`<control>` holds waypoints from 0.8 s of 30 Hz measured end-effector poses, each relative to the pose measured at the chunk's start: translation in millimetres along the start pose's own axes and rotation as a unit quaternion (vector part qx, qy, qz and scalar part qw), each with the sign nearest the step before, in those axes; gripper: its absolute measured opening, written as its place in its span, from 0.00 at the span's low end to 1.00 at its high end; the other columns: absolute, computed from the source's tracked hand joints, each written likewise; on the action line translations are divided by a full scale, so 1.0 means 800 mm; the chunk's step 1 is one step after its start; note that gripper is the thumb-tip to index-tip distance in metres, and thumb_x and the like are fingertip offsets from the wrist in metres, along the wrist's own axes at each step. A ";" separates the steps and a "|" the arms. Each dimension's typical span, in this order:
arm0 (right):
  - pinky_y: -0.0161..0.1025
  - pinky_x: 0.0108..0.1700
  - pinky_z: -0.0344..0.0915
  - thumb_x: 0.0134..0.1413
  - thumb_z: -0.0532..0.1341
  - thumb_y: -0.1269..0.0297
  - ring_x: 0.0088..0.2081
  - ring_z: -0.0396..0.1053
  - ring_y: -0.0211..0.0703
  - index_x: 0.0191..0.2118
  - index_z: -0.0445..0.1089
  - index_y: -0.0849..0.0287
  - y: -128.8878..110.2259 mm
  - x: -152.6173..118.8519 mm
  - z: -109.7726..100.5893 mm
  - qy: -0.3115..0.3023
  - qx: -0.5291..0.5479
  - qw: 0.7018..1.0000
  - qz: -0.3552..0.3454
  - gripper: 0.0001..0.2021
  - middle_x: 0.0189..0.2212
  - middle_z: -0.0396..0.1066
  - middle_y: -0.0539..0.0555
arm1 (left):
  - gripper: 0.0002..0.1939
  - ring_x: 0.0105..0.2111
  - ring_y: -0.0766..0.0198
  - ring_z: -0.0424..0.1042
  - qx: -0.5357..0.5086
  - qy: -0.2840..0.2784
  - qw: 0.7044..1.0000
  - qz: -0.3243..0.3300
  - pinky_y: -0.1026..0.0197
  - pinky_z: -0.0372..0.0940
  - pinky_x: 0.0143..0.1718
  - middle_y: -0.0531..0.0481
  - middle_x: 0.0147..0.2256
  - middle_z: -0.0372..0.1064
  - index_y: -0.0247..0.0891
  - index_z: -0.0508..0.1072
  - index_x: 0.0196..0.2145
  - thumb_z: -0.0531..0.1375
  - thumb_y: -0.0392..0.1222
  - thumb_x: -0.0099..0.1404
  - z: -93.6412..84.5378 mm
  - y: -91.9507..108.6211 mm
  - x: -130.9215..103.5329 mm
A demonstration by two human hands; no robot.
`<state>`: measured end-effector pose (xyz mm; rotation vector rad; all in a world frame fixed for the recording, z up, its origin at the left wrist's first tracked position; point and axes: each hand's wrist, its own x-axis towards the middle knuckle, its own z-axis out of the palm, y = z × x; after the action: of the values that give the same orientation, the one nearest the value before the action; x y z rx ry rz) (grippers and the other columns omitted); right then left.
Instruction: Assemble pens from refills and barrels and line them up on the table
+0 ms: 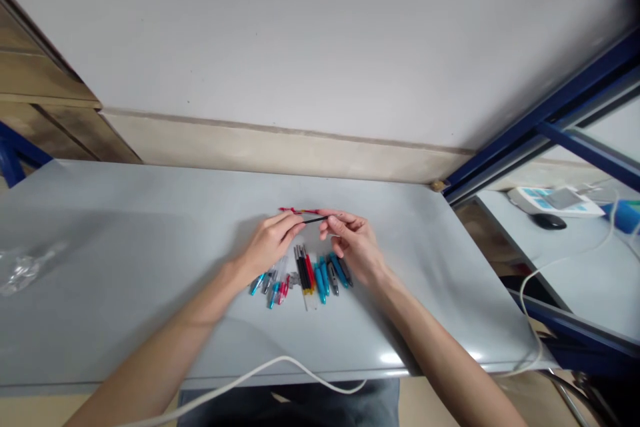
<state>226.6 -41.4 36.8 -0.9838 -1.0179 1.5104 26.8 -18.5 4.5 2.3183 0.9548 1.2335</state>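
Your left hand [270,243] and your right hand [353,243] meet just above the pile of pen parts [305,275] – both pinch the same thin black refill [314,219] with the fingertips, one at each end. The refill lies level between the two hands. A red pen [299,211] rests on the grey table [125,267] just beyond your fingers. A white cable [280,370] runs along the table edge below your wrists.

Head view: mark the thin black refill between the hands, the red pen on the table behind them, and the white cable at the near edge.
thin black refill [314,219], head view, mid-length between the fingertips
red pen [293,210], head view, left part of barrel
white cable [280,361], head view, crest of its curve
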 end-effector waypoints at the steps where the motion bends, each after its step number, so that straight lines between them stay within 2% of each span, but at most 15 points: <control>1: 0.30 0.18 0.50 0.53 0.71 0.54 0.27 0.64 0.35 0.42 0.80 0.59 0.001 0.001 -0.002 0.017 0.008 1.000 -0.009 0.15 0.29 0.72 0.53 | 0.10 0.35 0.64 0.73 -0.003 -0.007 1.000 -0.005 0.61 0.68 0.39 0.48 0.37 0.73 0.39 0.75 0.45 0.54 0.39 0.76 -0.001 0.001 0.000; 5: 0.31 0.21 0.49 0.57 0.68 0.52 0.23 0.55 0.31 0.38 0.79 0.58 -0.005 0.006 -0.016 0.118 -0.010 0.990 -0.073 0.14 0.25 0.66 0.49 | 0.15 0.40 0.64 0.72 -0.006 -0.031 0.999 -0.039 0.59 0.69 0.43 0.46 0.42 0.71 0.39 0.70 0.56 0.50 0.38 0.77 -0.006 0.001 0.001; 7: 0.32 0.22 0.48 0.61 0.65 0.50 0.22 0.53 0.31 0.34 0.76 0.59 -0.010 0.004 -0.019 0.121 -0.068 0.986 -0.093 0.15 0.23 0.63 0.48 | 0.17 0.37 0.64 0.71 0.014 -0.023 0.998 -0.053 0.60 0.68 0.41 0.46 0.41 0.70 0.38 0.70 0.58 0.48 0.38 0.77 -0.007 -0.002 0.001; 10: 0.34 0.25 0.50 0.64 0.61 0.49 0.23 0.53 0.33 0.31 0.72 0.59 -0.014 -0.003 -0.014 0.029 -0.185 0.978 -0.088 0.18 0.21 0.60 0.47 | 0.15 0.37 0.64 0.72 0.048 -0.004 0.997 -0.064 0.61 0.67 0.41 0.47 0.40 0.72 0.39 0.71 0.55 0.50 0.38 0.77 -0.008 -0.007 0.001; 12: 0.35 0.27 0.52 0.66 0.60 0.49 0.23 0.54 0.34 0.29 0.69 0.59 -0.013 -0.009 -0.007 -0.048 -0.251 0.963 -0.083 0.19 0.20 0.60 0.46 | 0.13 0.39 0.64 0.73 0.060 0.011 0.995 -0.076 0.61 0.67 0.42 0.48 0.42 0.74 0.41 0.72 0.52 0.52 0.39 0.76 -0.009 -0.008 0.000; 14: 0.35 0.27 0.52 0.67 0.58 0.49 0.23 0.54 0.35 0.27 0.66 0.59 -0.011 -0.013 -0.002 -0.093 -0.292 0.949 -0.078 0.21 0.20 0.60 0.46 | 0.09 0.36 0.65 0.74 0.071 0.023 0.992 -0.101 0.63 0.66 0.39 0.50 0.39 0.75 0.41 0.71 0.49 0.54 0.40 0.75 -0.011 -0.008 0.000; 17: 0.35 0.27 0.52 0.68 0.56 0.49 0.23 0.54 0.34 0.27 0.65 0.58 -0.007 -0.015 0.002 -0.109 -0.320 0.939 -0.062 0.21 0.20 0.61 0.46 | 0.04 0.29 0.67 0.71 0.084 0.024 0.987 -0.138 0.64 0.62 0.32 0.54 0.32 0.74 0.41 0.69 0.44 0.56 0.41 0.73 -0.014 -0.006 0.001; 24: 0.35 0.27 0.53 0.69 0.55 0.51 0.24 0.55 0.36 0.29 0.64 0.58 -0.012 -0.019 0.005 -0.126 -0.363 0.919 -0.087 0.19 0.21 0.60 0.46 | 0.01 0.26 0.68 0.67 0.110 0.018 0.982 -0.154 0.65 0.59 0.31 0.56 0.28 0.70 0.42 0.68 0.40 0.56 0.40 0.71 -0.015 -0.003 0.001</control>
<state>227.7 -55.6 48.7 -1.1692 -1.8801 1.1305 15.9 -16.6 10.5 2.1990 1.4646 1.0927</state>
